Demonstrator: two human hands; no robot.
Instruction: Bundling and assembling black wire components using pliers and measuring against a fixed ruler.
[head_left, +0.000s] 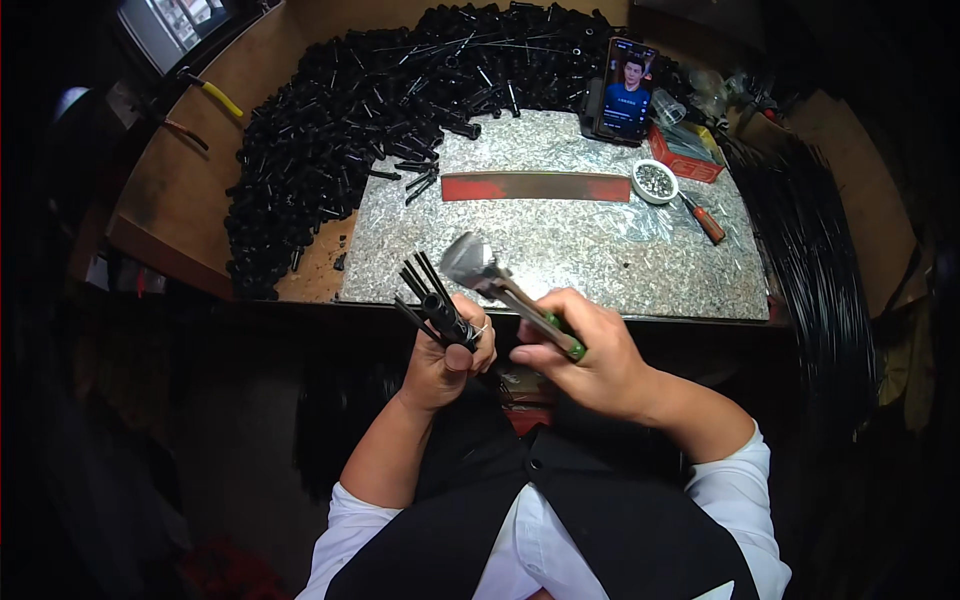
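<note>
My left hand [436,374] is closed round a black tubular part [441,314], just off the near edge of the tabletop. Several thin black rods [424,272] stick up from the same grip, fanned apart around the tube. A thin pale wire or tie shows by the fingers. In my right hand [606,362] is a pair of pincers [525,305] with a broad metal head and green on the handles. Their head points up and left, above and beside the rods, apparently not touching them. I cannot tell whether the jaws are parted.
A large heap of black tubular parts [330,130] fills the back and left. On the speckled slab [560,260] lie a red-and-dark strip [535,187], a white bowl [655,182] of small metal bits and an orange-handled screwdriver [708,222]. A phone [625,92] stands behind; long black strands [815,260] hang right.
</note>
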